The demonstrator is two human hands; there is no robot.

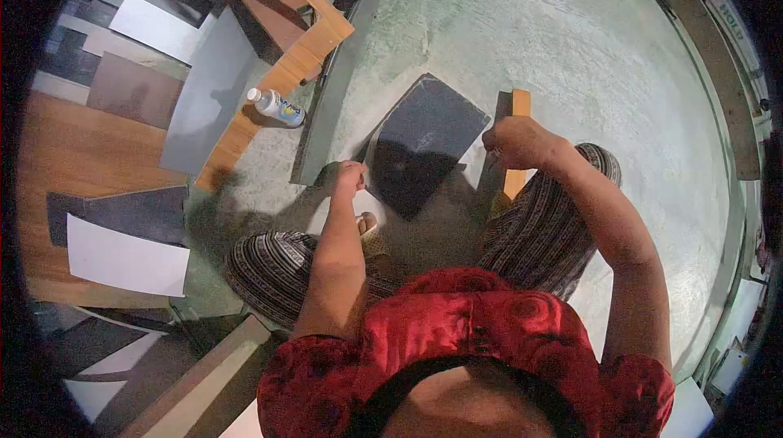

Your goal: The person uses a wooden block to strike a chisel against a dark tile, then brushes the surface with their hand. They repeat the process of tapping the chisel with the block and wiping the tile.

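A dark rectangular sheet (428, 132) lies on the pale green floor in front of me, one corner pointing away. Near its left edge is my left hand (351, 179), its fingers closed; what they hold, if anything, is too small to tell. To the right of the sheet, my right hand (522, 143) is closed in a fist over a wood-coloured strip (520, 101) that has a dark side. Whether the fist grips the strip or something else cannot be made out. My foot (367, 223) shows below my left hand.
A plastic bottle (277, 108) lies by an L-shaped wooden strip (236, 134) on the left. Beyond it are several panels, one of them white (128, 256). A long grey board (347, 79) runs upward beside the dark sheet. Another long board (714, 63) lies at the far right.
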